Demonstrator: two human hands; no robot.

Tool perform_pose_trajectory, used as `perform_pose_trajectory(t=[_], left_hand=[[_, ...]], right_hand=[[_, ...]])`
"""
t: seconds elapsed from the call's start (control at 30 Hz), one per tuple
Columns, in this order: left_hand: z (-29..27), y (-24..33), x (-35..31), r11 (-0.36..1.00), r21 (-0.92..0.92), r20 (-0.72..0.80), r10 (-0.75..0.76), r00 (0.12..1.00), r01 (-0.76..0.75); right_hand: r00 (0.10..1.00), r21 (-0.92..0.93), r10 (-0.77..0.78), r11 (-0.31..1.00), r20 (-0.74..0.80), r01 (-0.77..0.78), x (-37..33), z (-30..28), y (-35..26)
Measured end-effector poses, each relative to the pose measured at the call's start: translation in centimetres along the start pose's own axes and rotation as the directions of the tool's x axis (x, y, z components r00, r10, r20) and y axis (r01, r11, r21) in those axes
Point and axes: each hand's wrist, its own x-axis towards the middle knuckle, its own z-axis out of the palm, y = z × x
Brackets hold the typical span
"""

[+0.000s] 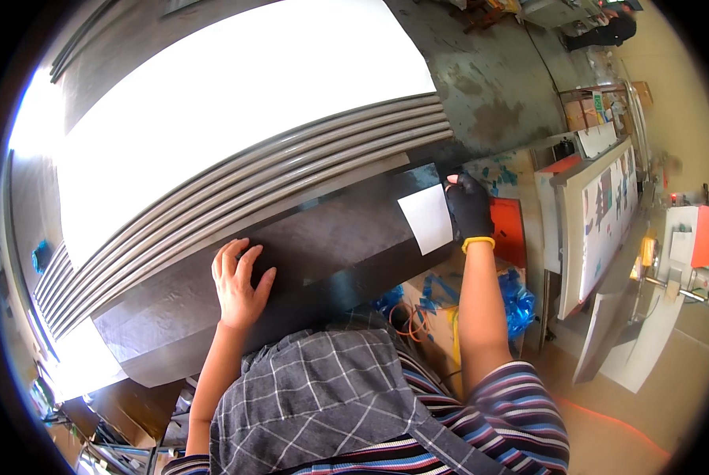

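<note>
Panel: dark rectangular panel (323, 253) is lying flat across the near edge of the work surface, running from lower left to upper right, its near long edge hanging just past the person's chest.
Left hand: bare left hand (239, 285) is resting palm down on the left half of the panel, fingers spread flat and slightly apart, gripping nothing, only pressing on the top face.
Right hand: right hand (469, 210) in a black glove with a yellow cuff is curling over the right end of the panel, fingers closing around that edge and holding it; how far the fingertips are wrapping underneath cannot be told.
White sheet: small white paper rectangle (427, 218) is lying on the panel's right end, just beside the gloved hand and seeming to touch it.
Metal strips: bundle of long grey strips (251, 178) is lying side by side just beyond the panel's far edge, running parallel to it.
White board: large bright white board (228, 103) is lying beyond the strips, glaring in the light.
Table: grey worn tabletop (489, 87) is showing past the board's right end.
Clothing: checked grey apron (315, 396) is covering the chest, with striped sleeves at both sides.
Floor side: orange sheet (509, 229) is standing just right of the gloved hand, and blue plastic wrapping (517, 297) is bunching below it.
</note>
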Motion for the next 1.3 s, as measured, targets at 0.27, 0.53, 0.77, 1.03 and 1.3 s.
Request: perform_pose_trajectory(t=[0.27,0.53,0.77,1.03,1.3], left_hand=[[-1.2,-1.7,-2.3,0.971,0.238,0.24,-0.053,0.969,-0.006],[-7.0,-11.8,-8.1,0.956,0.292,0.2,-0.069,0.977,0.007],[-3.3,-4.5,-4.1,0.997,0.078,0.06,0.007,0.998,-0.012],[2.3,1.5,-0.1,0.997,0.071,0.036,0.016,0.999,-0.018],[2.3,1.4,-0.1,0.997,0.072,0.04,0.015,0.999,-0.018]], right_hand=[[0.992,-0.291,-0.034,0.957,-0.118,-0.002,-4.4,1.3,-1.9],[0.842,-0.34,-0.524,0.774,0.129,0.534,-8.7,5.9,-7.3],[0.674,-0.26,-0.664,0.623,0.322,0.738,-6.0,6.7,-7.1],[0.715,-0.327,-0.627,0.636,0.311,0.699,-5.9,7.3,-7.2],[0.736,-0.341,-0.585,0.652,0.341,0.677,-5.9,7.2,-7.2]])
